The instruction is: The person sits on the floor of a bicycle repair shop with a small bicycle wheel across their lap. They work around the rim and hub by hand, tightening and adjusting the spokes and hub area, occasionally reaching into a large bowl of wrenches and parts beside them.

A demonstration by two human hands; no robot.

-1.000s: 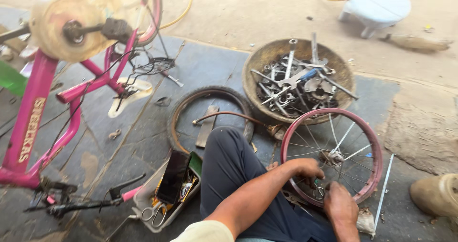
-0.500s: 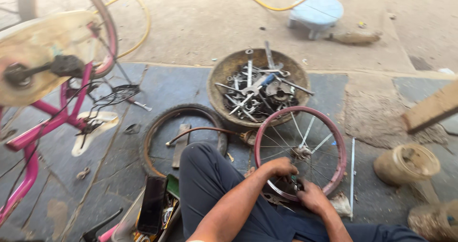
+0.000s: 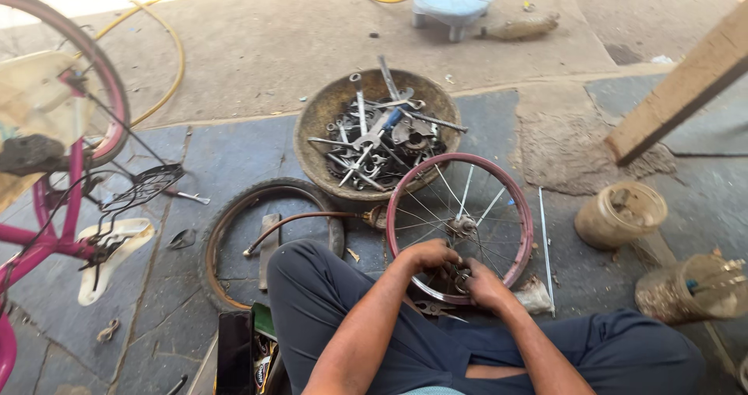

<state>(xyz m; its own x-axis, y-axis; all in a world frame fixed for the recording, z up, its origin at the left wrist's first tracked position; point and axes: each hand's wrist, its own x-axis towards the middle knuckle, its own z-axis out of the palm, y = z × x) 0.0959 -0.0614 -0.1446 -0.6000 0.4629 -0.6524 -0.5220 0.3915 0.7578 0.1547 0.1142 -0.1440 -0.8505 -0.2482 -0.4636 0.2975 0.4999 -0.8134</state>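
Both your hands meet at the near rim of the wheel [image 3: 461, 225], which lies flat on the floor between your knees. Your left hand [image 3: 427, 256] is curled over the rim, clenched on it from the left. Your right hand [image 3: 487, 286] is closed around a small metal part just inside the rim; what that part is I cannot tell, since your fingers cover it. The two grips are almost touching, so neither hand is clearly nearer.

From your grips the hub [image 3: 461, 226] lies straight ahead, away from your body, with the spokes fanning out from it to the red rim all round. A pair of pliers [image 3: 433, 308] lies just under the near rim, beside your left leg.

Beyond the wheel, touching its far edge, is the round pan of tools [image 3: 319, 122], full of spanners. To the left lies a tyre [image 3: 209, 247] with a bent rod [image 3: 296, 222] across it, the rod's end reaching toward the wheel. A thin loose spoke [image 3: 545, 247] lies along the wheel's right side, and two jars [image 3: 619, 216] stand further right, well apart. The pink bicycle [image 3: 47, 231] is far left. Nothing lies between your hands and the hub.
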